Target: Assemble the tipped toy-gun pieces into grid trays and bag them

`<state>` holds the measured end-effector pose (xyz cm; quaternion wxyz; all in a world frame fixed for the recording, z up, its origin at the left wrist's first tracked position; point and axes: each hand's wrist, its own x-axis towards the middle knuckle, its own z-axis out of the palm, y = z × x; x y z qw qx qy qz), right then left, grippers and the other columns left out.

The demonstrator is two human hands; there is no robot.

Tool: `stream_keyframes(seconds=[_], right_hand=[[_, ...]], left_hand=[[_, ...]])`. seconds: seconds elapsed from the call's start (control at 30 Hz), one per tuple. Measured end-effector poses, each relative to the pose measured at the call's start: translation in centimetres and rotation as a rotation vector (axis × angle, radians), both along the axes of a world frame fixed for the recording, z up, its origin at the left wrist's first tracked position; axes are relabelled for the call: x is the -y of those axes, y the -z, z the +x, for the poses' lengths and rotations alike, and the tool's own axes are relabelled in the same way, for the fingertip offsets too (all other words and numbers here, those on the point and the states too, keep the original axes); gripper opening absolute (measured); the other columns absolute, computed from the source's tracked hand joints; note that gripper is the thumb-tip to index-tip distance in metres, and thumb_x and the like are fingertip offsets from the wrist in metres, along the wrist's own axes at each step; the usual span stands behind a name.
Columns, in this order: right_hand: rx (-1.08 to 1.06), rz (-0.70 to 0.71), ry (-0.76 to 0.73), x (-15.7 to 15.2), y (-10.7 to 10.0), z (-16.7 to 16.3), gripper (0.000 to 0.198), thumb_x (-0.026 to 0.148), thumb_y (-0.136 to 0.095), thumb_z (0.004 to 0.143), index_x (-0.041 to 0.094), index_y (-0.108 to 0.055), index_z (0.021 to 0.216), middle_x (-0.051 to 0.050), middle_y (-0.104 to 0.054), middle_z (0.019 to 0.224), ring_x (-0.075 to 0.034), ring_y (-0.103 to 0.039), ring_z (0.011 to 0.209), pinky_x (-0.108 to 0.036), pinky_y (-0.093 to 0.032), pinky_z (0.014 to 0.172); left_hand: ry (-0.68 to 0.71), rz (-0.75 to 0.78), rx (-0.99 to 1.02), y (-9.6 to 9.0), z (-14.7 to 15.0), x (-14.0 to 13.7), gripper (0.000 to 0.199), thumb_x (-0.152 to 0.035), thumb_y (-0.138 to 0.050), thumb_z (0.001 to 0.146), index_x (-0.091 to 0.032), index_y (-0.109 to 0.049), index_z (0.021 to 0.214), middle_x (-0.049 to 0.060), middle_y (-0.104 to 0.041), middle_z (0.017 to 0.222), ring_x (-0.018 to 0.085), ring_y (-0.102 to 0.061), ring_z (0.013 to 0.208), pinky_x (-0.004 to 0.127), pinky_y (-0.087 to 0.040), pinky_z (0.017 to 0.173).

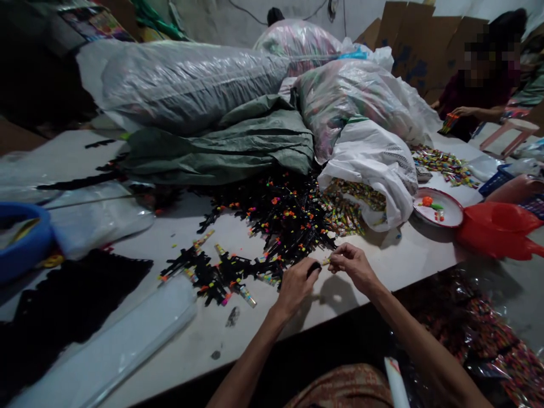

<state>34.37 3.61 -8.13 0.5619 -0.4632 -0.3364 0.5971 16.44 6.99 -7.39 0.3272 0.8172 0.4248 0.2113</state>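
Observation:
My left hand point(295, 283) is closed around a black plastic toy gun point(314, 266), mostly hidden by the fingers. Close beside it, my right hand point(355, 265) pinches a small yellowish tube point(325, 262) whose end points at the toy gun; I cannot tell whether the two touch. Just beyond both hands lies a heap of black toy guns point(293, 221) with orange, yellow and pink bits. To the left, several toy guns with tubes on them point(216, 272) lie in a loose group. Colourful small tubes point(348, 207) spill from a white bag point(374, 153).
Large stuffed plastic bags point(191, 79) and a dark green sack point(225, 147) line the table's back. Clear plastic sleeves point(114, 345) and a blue basin point(21, 238) are at left. A plate point(448, 215) and red bag point(501, 226) stand right. Another person point(480, 96) sits beyond.

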Motion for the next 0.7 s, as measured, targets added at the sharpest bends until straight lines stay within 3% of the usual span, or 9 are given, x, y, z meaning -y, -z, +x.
stream_keyframes(seconds=[0.13, 0.2, 0.37, 0.5, 0.7], right_hand=[[0.042, 0.056, -0.122, 0.6, -1.3, -0.2, 0.024, 0.029, -0.075, 0.070, 0.014, -0.066, 0.086, -0.001, -0.066, 0.071, -0.013, -0.062, 0.062, -0.023, -0.047, 0.055], [0.074, 0.058, -0.214, 0.9, -1.4, -0.1, 0.024, 0.030, -0.074, 0.071, 0.014, -0.069, 0.089, -0.002, -0.067, 0.071, -0.011, -0.060, 0.060, -0.022, -0.047, 0.054], [0.141, 0.099, -0.281, 1.1, -1.3, 0.0, 0.021, 0.031, -0.071, 0.074, 0.014, -0.073, 0.087, -0.002, -0.065, 0.072, -0.009, -0.055, 0.055, -0.021, -0.044, 0.052], [0.183, 0.148, -0.323, 1.1, -1.6, 0.1, 0.020, 0.031, -0.070, 0.076, 0.015, -0.074, 0.087, -0.003, -0.064, 0.079, -0.009, -0.056, 0.059, -0.023, -0.046, 0.056], [0.196, 0.178, -0.312, 1.2, -1.9, 0.0, 0.021, 0.032, -0.070, 0.076, 0.016, -0.074, 0.088, -0.004, -0.064, 0.080, -0.010, -0.059, 0.061, -0.023, -0.048, 0.058]], left_hand=[[-0.079, -0.591, 0.273, -0.9, -0.3, 0.9, 0.021, -0.034, -0.054, 0.075, -0.015, -0.064, 0.078, -0.003, -0.051, 0.059, 0.009, -0.045, 0.048, 0.022, -0.035, 0.049], [-0.061, -0.734, 0.323, -1.1, -0.6, 1.1, 0.026, -0.036, -0.055, 0.072, -0.013, -0.066, 0.080, -0.004, -0.049, 0.056, 0.009, -0.042, 0.050, 0.022, -0.032, 0.049], [0.028, -0.793, 0.322, -1.2, -1.3, 1.4, 0.026, -0.032, -0.051, 0.070, -0.013, -0.066, 0.080, -0.002, -0.054, 0.060, 0.012, -0.045, 0.060, 0.025, -0.034, 0.059], [0.062, -0.769, 0.268, -1.1, -1.6, 1.4, 0.018, -0.027, -0.045, 0.068, -0.015, -0.057, 0.063, 0.000, -0.055, 0.060, 0.013, -0.048, 0.060, 0.026, -0.036, 0.061], [0.124, -0.651, 0.159, -0.7, -1.8, 1.2, 0.018, -0.024, -0.039, 0.072, -0.017, -0.051, 0.060, -0.002, -0.051, 0.058, 0.013, -0.047, 0.059, 0.025, -0.035, 0.058]])
